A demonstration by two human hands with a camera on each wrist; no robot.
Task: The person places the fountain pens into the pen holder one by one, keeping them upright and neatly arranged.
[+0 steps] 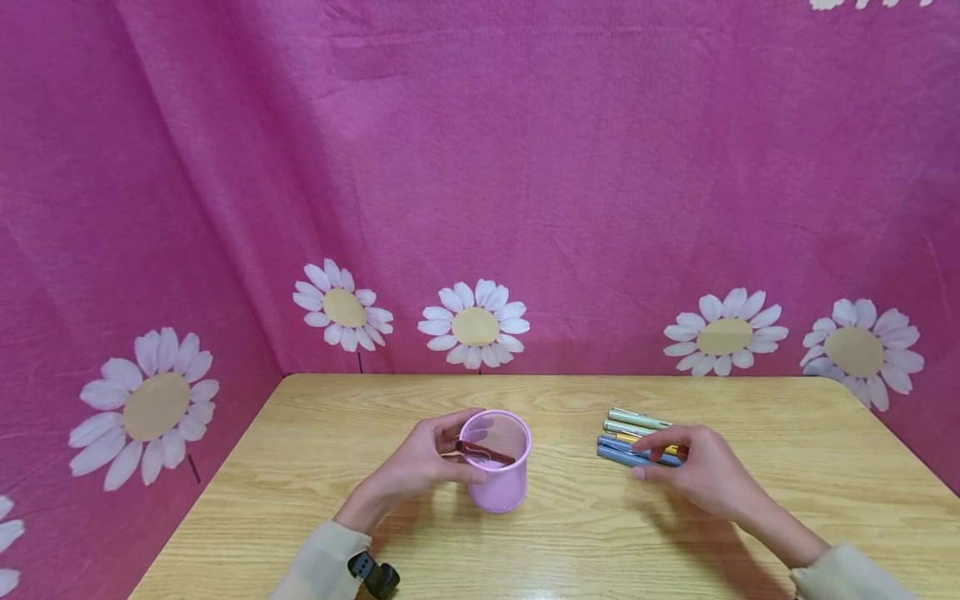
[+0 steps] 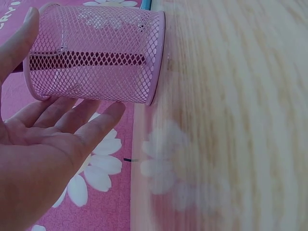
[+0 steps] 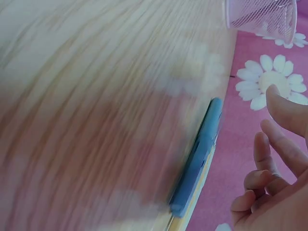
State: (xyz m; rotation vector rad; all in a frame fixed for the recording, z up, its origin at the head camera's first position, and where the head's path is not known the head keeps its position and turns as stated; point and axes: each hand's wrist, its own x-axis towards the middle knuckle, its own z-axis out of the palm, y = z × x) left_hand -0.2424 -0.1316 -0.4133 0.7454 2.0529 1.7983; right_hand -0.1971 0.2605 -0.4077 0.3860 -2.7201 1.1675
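**Cloth behind a wooden table**

On my remote feed I see magenta cloth hanging behind the table and along its sides, lightly creased, printed with white daisies. The table is pale and grained, with rounded far corners and a faint sheen.

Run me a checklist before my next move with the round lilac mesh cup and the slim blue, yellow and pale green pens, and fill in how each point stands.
1. Round lilac mesh cup upright on the pale wood-grain table: ok.
2. Left hand steadying the cup: ok, thumb and fingers are around its side.
3. Room inside the cup: ok, only one slim dark red pen shows in it, leaning.
4. Right hand gripping a pen: not ok, it hovers by the slim blue, yellow and pale green pens and holds none.
5. Exact number of pens outside the cup: cannot tell, the right hand hides part of the row.
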